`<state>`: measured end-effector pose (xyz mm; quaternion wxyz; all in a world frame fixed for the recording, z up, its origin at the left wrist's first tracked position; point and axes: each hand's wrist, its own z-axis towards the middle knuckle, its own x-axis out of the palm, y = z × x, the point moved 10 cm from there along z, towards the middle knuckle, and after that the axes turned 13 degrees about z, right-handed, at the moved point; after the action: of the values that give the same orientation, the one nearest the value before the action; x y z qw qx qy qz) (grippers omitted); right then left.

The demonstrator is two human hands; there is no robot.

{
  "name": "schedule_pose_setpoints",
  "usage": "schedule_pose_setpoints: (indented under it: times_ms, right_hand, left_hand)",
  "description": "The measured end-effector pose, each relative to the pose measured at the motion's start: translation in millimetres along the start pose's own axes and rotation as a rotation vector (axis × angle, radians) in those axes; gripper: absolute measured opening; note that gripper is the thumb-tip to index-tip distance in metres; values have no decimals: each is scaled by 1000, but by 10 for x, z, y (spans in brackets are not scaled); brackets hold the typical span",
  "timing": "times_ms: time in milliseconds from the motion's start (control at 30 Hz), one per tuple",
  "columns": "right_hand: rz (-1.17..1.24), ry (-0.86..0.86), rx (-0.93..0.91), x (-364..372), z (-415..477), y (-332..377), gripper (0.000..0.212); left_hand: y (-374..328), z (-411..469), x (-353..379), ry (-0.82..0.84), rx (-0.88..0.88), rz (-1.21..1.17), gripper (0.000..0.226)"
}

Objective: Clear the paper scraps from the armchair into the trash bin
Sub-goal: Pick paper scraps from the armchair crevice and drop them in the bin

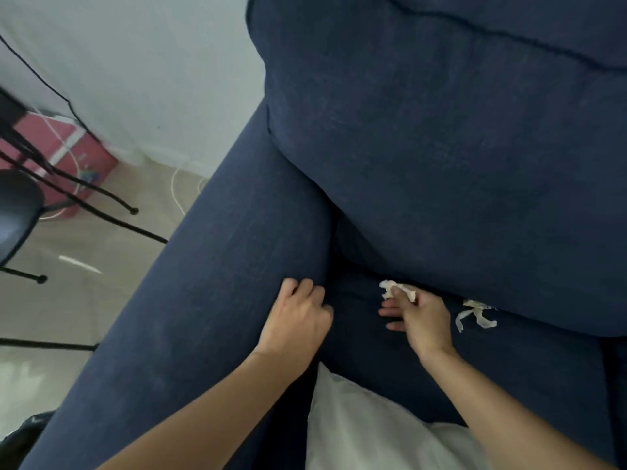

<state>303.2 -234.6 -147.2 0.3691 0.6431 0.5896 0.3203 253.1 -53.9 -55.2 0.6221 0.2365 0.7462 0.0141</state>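
Note:
A dark blue armchair [441,147] fills most of the view. My right hand [420,320] hovers over the seat and pinches a crumpled white paper scrap [395,289] between thumb and fingers. More white paper scraps [475,313] lie on the seat just right of that hand, at the foot of the back cushion. My left hand [298,317] rests on the inner edge of the left armrest [210,283], fingers curled, with nothing visible in it. A black bag [23,435] at the bottom left corner may be the trash bin liner; most of it is out of view.
A white cushion or cloth [373,429] lies on the front of the seat between my arms. Left of the armchair are black metal chair legs [101,212], a black stool seat [17,212], a pink box [61,144], white cables and a glossy floor.

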Motion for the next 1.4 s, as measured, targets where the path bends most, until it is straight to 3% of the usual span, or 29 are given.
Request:
schedule_pose_setpoints:
  times_ms: [133,233,400,600,933,1233,1300,1400]
  right_hand:
    - [-24,102,-103,347,-520,440,16]
    - [-69,220,-193,940,-996,783,18]
    - [-175,437,-340,2282,-1916,1017,20]
    - [-315,685,-462,3865,-3071,644,17]
    - [-560,982,-549,5460,-4411,-665,17]
    - [-714,1032,-484,5778,-4610,-1683,9]
    - [-719,1024,-483,5791,-4581,-1804,11]
    - [-744,1006,-483,5803,-4543,-1938,10]
  left_hand:
    - [668,-518,-321,-314,-182,-412,6]
    - [1275,-1092,-276,-365,-371,-665,13]
    - [2140,-2365,87,-365,-650,-751,13]
    - [2914,-4160,707,-378,-932,-763,13]
    - [3192,-6450,1922,-241,-1273,-749,21]
    - [2694,-6897,2883,-83,-1353,-887,26]
    - [2576,-6812,3110,13,-1342,-946,41]
    - [2373,-6707,3441,237,-1301,-1023,81]
